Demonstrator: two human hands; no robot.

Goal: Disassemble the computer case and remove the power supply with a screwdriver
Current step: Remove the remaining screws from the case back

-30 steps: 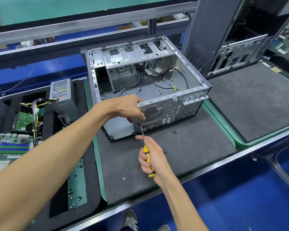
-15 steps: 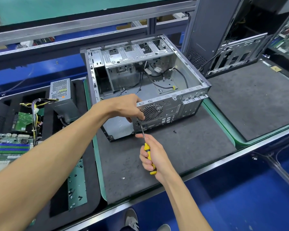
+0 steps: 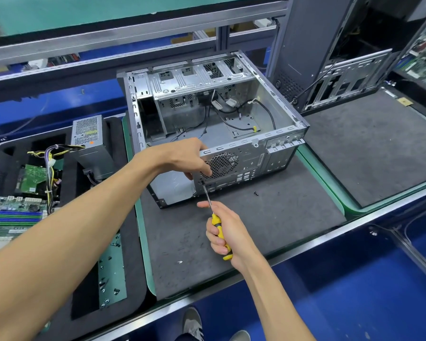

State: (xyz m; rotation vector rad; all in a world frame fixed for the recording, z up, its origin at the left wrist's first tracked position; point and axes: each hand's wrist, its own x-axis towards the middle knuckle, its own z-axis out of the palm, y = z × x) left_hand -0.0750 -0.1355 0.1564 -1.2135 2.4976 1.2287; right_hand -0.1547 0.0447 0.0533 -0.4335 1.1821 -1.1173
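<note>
Grey foam mats (image 3: pixel 268 232) edged in green are laid along a workbench backed by aluminium framing. On the middle mat an open computer case (image 3: pixel 231 124) is laid on its side, its rear panel turned toward the person and its side cover off, so that the drive cage and loose black cables inside are exposed.

At the near left corner of that rear panel, beside the round fan grille (image 3: pixel 220 164), the left hand (image 3: pixel 182 157) is rested over the top edge of the case, with its fingers curled down against the panel; whether something small is pinched between them cannot be told. Just below those fingertips the tip of a screwdriver (image 3: pixel 218 227) is set against the panel. Its yellow and black handle is gripped in the right hand (image 3: pixel 228 233), fingers wrapped fully around it, with the index finger stretched forward along the metal shaft.

A small black screw (image 3: pixel 256 193) is seen lying on the mat just in front of the case, apart from it.

To the left, the grey power supply (image 3: pixel 92 143) is stood in a black foam tray (image 3: pixel 130 254), out of the case, its bundle of yellow and black wires trailing toward a green circuit board (image 3: pixel 31 177). A larger motherboard (image 3: pixel 10 215) is laid nearer the left edge, and loose screws are scattered on a green strip (image 3: pixel 112 274) in the tray.

At the back right a second, dark tower case (image 3: pixel 330 50) is stood upright on another mat.
</note>
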